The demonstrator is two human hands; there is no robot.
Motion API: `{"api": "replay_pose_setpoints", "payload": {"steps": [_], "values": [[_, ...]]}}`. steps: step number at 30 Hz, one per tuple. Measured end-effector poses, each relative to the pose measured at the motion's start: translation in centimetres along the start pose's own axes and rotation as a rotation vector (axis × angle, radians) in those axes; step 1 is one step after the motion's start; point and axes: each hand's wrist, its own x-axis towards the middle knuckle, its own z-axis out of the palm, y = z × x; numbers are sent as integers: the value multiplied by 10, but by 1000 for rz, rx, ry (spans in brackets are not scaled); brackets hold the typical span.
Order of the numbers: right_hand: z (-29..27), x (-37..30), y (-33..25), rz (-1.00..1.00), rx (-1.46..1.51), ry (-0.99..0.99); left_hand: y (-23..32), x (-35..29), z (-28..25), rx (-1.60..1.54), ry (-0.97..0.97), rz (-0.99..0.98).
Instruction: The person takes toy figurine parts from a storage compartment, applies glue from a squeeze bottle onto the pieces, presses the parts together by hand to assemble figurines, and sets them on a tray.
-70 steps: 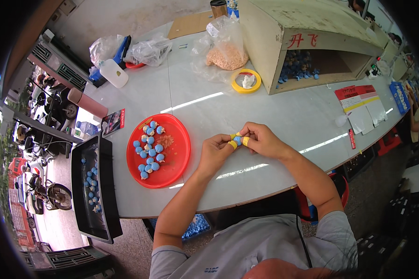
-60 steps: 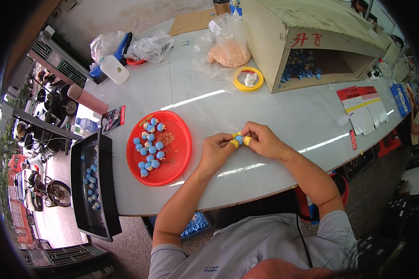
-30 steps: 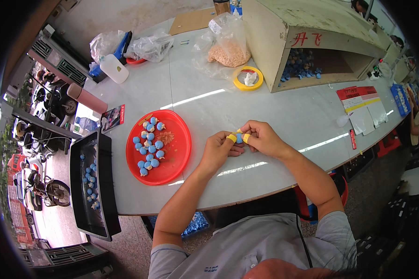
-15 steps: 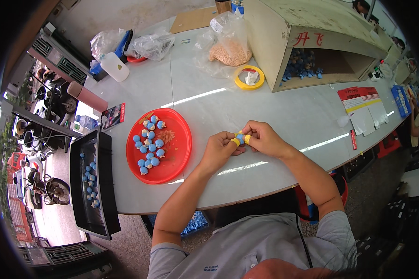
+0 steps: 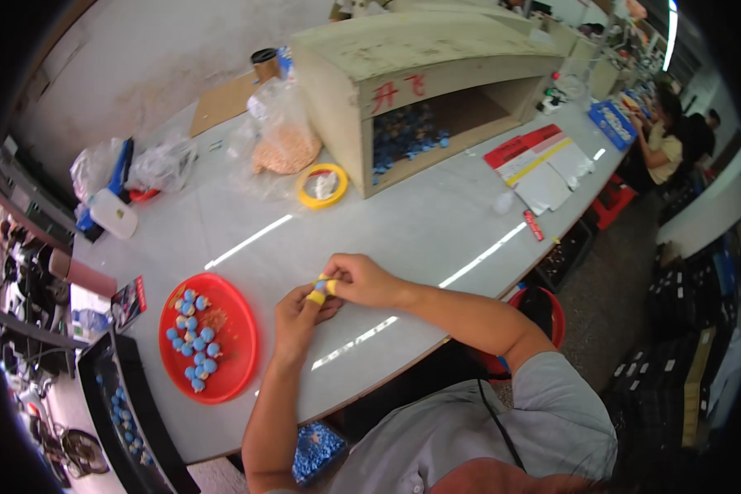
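Note:
My left hand (image 5: 295,314) and my right hand (image 5: 362,282) meet above the grey table. Between their fingertips they pinch a small blue piece (image 5: 320,286), mostly covered by the fingers. Yellow wraps cover some of the fingertips. To the left of my hands, a round red tray (image 5: 237,362) bears several small blue ball-shaped pieces (image 5: 199,344) with cream-coloured parts. Some light crumbs lie on the tray as well.
A beige open-fronted box (image 5: 329,107) holding blue pieces stands at the back. Near it are a yellow tape roll (image 5: 343,191) and a clear bag of peach-coloured bits (image 5: 286,153). A black bin (image 5: 152,420) sits at the left edge. Papers (image 5: 543,169) lie at right.
The view has swung to the right, so the table things appear farther left, and co-workers show at the far right. My hands stay together, still pinching the blue piece.

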Motion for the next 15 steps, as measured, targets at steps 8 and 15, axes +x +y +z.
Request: {"api": "replay_pose_setpoints", "payload": {"steps": [8,15], "values": [[5,-2,-20,108,70,-89,-5,-4,-6,-4,22,62],[6,-6,-17,-26,-55,-58,-8,-3,-8,23,-9,76]]}}
